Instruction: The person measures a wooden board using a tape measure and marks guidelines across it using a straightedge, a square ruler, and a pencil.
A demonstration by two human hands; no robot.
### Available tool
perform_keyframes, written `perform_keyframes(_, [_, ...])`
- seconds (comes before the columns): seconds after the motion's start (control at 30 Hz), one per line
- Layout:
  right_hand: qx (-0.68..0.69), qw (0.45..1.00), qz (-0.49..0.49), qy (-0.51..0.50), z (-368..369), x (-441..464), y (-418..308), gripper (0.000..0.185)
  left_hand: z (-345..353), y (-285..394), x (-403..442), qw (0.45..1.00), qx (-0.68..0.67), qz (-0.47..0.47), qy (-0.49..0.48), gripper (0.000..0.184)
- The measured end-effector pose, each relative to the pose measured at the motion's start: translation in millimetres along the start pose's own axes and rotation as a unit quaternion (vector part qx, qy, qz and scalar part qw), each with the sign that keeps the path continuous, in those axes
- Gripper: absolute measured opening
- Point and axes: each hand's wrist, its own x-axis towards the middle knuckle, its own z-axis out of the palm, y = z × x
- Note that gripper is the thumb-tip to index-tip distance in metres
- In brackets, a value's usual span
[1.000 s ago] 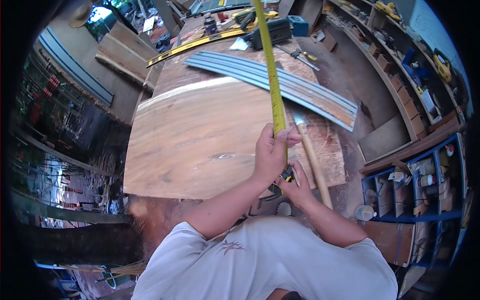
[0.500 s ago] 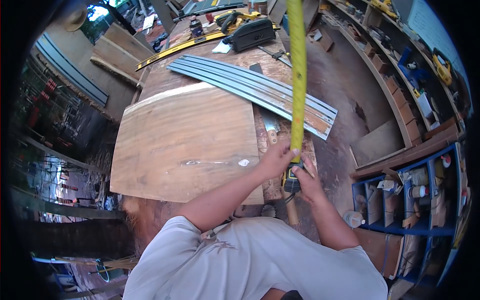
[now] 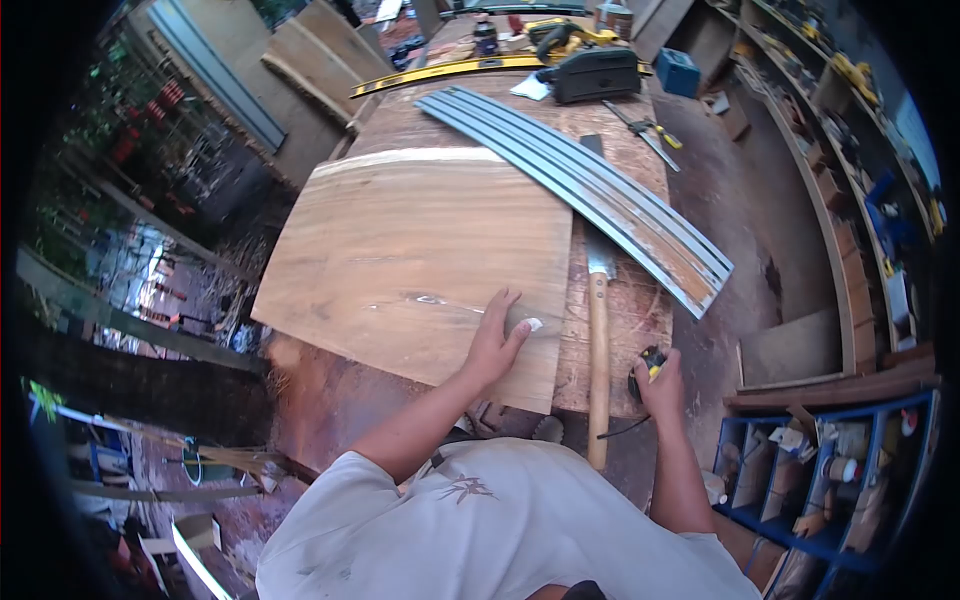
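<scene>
My left hand rests with fingers apart on the right part of a broad wooden board, beside a small white patch in its surface. In my right hand is a black and yellow tape measure, gripped near the right edge of the workbench; no blade shows out of it. Between the hands lies a handsaw with a long wooden handle, its metal blade partly hidden under a silver guide rail. The rail lies slantwise across the board's upper right corner.
Further back on the workbench are a yellow spirit level, a black and yellow power tool and a clamp. A blue shelf unit stands at the right. Slabs lean at the back left.
The extended yellow tape blade has gone back into its case. My left hand has left the tape and moved left onto the board. My right hand has shifted right with the tape measure.
</scene>
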Motion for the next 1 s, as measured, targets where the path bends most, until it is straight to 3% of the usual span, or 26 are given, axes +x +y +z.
perform_keyframes(0.1, [-0.058, 0.992, -0.113, 0.008, 20, 34, -22, 0.047, -19, -8, -15, 0.995, 0.092, -0.018, 0.014, 0.056])
perform_keyframes(0.17, [-0.057, 0.990, -0.131, -0.012, 12, 44, -37, 0.048, -37, -10, -23, 0.991, 0.129, -0.011, 0.022, 0.054])
perform_keyframes(0.23, [-0.118, 0.961, -0.249, 0.040, -13, 54, -57, 0.050, -56, -17, -32, 0.986, 0.165, -0.011, 0.030, 0.053])
perform_keyframes(0.3, [-0.124, 0.911, -0.355, 0.169, -31, 103, -55, 0.049, -71, -27, -47, 0.981, 0.186, -0.023, 0.044, 0.050])
perform_keyframes(0.47, [-0.288, 0.863, -0.295, 0.290, -58, 257, -18, 0.042, -94, -21, -72, 0.984, 0.156, -0.041, 0.081, 0.046])
perform_keyframes(0.53, [-0.243, 0.960, -0.135, -0.023, -57, 298, 10, 0.048, -100, -17, -82, 0.984, 0.142, -0.044, 0.096, 0.045])
perform_keyframes(0.73, [-0.173, 0.976, -0.135, -0.004, -70, 281, -1, 0.050, -125, -19, -82, 0.985, 0.113, -0.058, 0.119, 0.044])
perform_keyframes(0.8, [-0.182, 0.975, -0.120, -0.034, -85, 253, -24, 0.049, -121, -30, -51, 0.986, -0.114, -0.086, 0.091, 0.045])
perform_keyframes(0.87, [-0.182, 0.976, -0.091, -0.077, -102, 195, -83, 0.048, -113, -35, 5, 0.964, -0.235, -0.118, 0.042, 0.048])
perform_keyframes(1.0, [-0.127, 0.988, -0.007, -0.083, -105, 113, -136, 0.048, -85, -43, 137, 0.810, -0.532, -0.244, -0.037, 0.080])
